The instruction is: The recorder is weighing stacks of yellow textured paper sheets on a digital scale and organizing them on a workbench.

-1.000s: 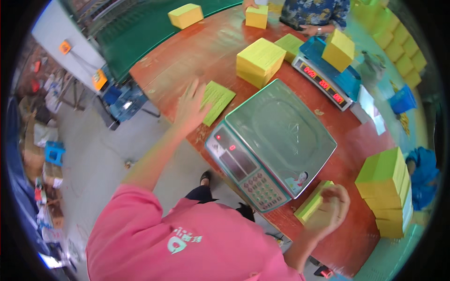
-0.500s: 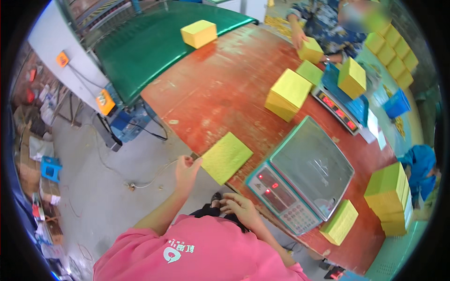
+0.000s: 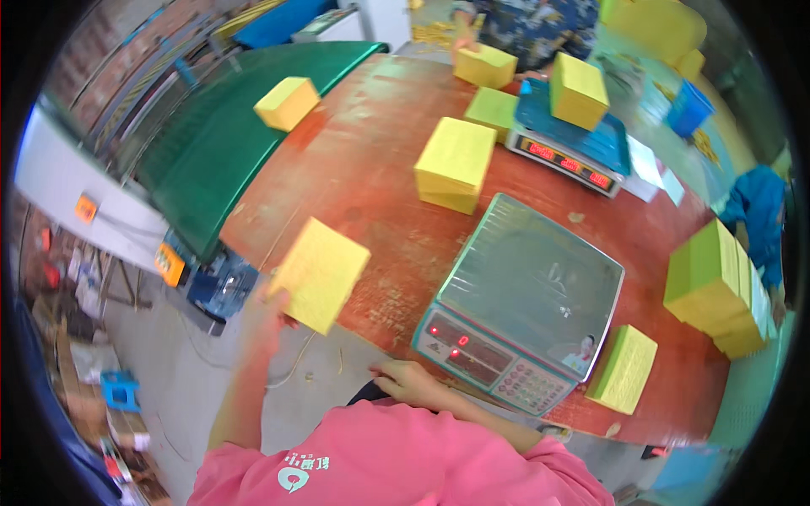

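Observation:
My left hand [image 3: 272,316] grips the corner of a flat yellow paper stack [image 3: 321,277], thumb at its edge. The stack is at the near left edge of the red table; whether it touches the top I cannot tell. My right hand [image 3: 410,384] is low beside the table edge, holding nothing, its fingers partly extended. Right of it stands a green-and-white digital scale [image 3: 519,312] with a bare plate. A thick yellow paper block [image 3: 456,164] sits beyond the scale, and a smaller yellow block [image 3: 623,369] lies to the scale's right.
A second scale [image 3: 567,148] with a blue tray bears a yellow block [image 3: 580,91]. Across the table, another person's hand [image 3: 466,38] touches a block. Tall yellow stacks [image 3: 713,282] stand at right. A green-covered surface [image 3: 198,156] adjoins the table at left, with a block [image 3: 287,103] at its edge.
The flat paper stack has moved away to the far left along the table edge with my left hand. My right hand has drawn slightly left. The view has turned.

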`<state>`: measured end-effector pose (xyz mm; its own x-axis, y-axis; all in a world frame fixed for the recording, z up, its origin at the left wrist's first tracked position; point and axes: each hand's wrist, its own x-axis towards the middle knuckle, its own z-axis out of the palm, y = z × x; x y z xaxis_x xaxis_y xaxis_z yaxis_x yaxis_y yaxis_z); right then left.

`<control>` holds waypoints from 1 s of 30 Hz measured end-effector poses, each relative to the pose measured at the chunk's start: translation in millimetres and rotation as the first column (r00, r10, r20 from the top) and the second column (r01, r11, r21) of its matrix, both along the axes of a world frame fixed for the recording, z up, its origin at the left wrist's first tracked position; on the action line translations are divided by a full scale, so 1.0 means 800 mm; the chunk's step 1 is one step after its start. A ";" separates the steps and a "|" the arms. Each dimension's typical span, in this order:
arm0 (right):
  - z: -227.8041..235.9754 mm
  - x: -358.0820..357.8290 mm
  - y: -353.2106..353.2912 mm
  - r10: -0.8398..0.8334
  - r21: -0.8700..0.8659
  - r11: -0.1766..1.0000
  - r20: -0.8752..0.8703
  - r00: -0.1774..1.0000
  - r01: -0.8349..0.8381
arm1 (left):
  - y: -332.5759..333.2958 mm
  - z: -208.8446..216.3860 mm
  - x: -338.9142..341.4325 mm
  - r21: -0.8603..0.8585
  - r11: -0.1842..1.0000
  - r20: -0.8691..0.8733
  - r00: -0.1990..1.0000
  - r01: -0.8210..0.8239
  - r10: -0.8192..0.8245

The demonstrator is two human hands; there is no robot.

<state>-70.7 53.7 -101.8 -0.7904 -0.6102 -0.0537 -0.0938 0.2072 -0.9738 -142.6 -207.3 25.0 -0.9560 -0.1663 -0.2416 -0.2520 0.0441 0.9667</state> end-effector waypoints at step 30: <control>0.035 -0.055 -0.085 -0.644 0.115 0.642 0.617 0.451 0.758 | 0.225 -0.058 -0.649 -0.577 0.815 -0.518 0.748 0.054 -0.416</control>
